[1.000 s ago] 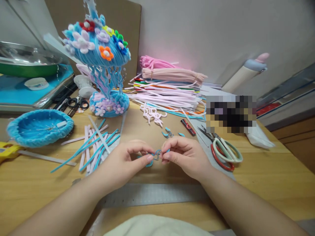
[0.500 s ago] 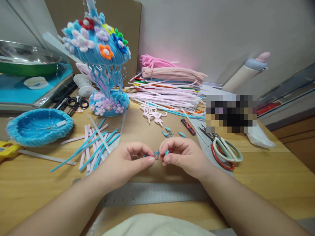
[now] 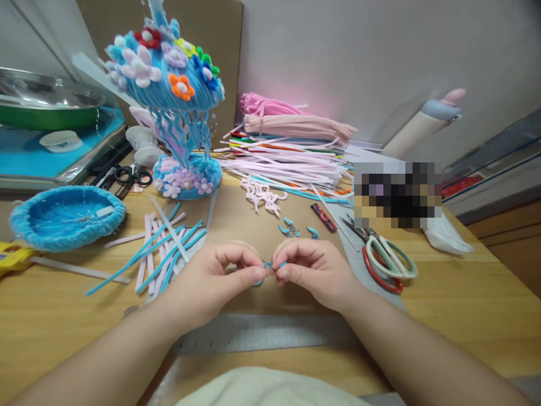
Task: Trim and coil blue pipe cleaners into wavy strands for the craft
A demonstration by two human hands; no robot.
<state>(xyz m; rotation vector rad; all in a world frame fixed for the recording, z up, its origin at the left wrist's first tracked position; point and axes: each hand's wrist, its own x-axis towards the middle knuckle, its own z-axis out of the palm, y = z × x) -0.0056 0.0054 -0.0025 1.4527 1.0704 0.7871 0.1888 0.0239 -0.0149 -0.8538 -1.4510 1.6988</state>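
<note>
Between my fingertips is a short blue pipe cleaner (image 3: 267, 265), bent into a small loop. My left hand (image 3: 230, 273) pinches one side of it with thumb and forefinger. The other end is pinched by my right hand (image 3: 313, 270), and a bit of blue fuzz shows at its thumb tip. Both hands hover over a brown board (image 3: 274, 301). Just beyond my right hand lie several small curled blue pieces (image 3: 291, 226), with a cluster of curly pale pink pieces (image 3: 262, 195) farther back.
To the left are cut pipe cleaners (image 3: 164, 254) and a blue fuzzy bowl shape (image 3: 70, 217). A flower-covered blue jellyfish model (image 3: 177, 84) stands behind. Scissors (image 3: 389, 256) and a red-black lighter-like item (image 3: 324, 217) lie right. Bundled pipe cleaners (image 3: 291, 129) fill the back.
My fingertips have drawn slightly closer together, and the blue loop between them looks smaller. Everything on the table stays where it was.
</note>
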